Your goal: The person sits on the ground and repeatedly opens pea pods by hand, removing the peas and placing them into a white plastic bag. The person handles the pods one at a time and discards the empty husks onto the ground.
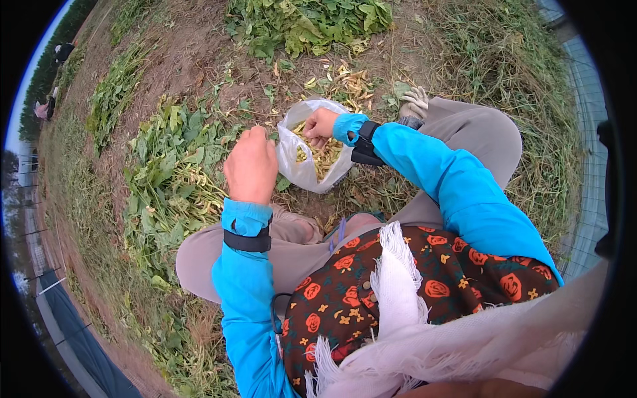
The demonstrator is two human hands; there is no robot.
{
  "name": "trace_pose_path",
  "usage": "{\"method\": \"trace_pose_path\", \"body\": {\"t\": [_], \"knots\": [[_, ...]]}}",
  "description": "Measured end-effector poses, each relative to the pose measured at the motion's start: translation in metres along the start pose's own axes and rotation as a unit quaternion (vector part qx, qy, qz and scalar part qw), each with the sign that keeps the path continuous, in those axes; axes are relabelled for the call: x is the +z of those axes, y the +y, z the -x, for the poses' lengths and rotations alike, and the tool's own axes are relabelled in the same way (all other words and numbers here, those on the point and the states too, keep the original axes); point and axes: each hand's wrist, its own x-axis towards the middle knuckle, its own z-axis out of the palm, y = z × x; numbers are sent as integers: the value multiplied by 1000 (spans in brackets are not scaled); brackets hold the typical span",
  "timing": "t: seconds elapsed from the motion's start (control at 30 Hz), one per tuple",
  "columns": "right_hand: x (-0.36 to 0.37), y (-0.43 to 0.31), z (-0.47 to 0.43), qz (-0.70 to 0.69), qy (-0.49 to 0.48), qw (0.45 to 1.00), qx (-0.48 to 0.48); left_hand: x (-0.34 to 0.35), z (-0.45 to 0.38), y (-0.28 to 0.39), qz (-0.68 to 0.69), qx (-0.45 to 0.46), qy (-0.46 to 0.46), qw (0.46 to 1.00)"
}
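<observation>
A white plastic bag [292,144] stands with its mouth wide on the ground before me, holding many yellowish bean pods [326,160]. My right hand [321,127] is over the bag's mouth, fingers bent down toward the pods; whether anything is between the fingertips cannot be told. Just left of the bag is my left hand [252,166], back upward, its fingers curled and their tips hidden, so what it may hold is not visible. Left of that hand, cut bean plants [174,169] lie in a leafy heap.
Dry pods [354,84] are scattered beyond the bag. A light glove [417,102] lies by my right knee. Another leafy heap [313,25] is farther ahead. Blue-green netting [587,149] edges the right side. Two people [46,108] are far off at the left.
</observation>
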Motion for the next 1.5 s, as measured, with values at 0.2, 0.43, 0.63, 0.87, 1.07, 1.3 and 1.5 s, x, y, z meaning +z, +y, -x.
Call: {"method": "trace_pose_path", "body": {"t": [0.2, 0.43, 0.63, 0.87, 1.07, 1.3, 1.5], "knots": [[-16, -136, 89, -117, -106, 986, -56, -7, -6, 6, 290, -75, -56, 952], [-16, -155, 158, -106, -80, 987, -95, -17, 1, 27, 507, 6, -123, 853], [-3, -141, 150, -80, -65, 985, -135, -6, -2, 25, 522, -31, -124, 843], [-2, -132, 159, 104, 36, 956, -271, -3, -4, 29, 524, -29, -115, 843], [-1, -136, 168, 131, 49, 953, -269, -2, -2, 33, 546, -31, -108, 830], [0, -131, 167, 100, 46, 964, -242, -1, 2, 38, 443, -12, -93, 892], [0, -128, 164, 15, 31, 985, -171, 2, 7, 44, 363, 8, -80, 928]]}}
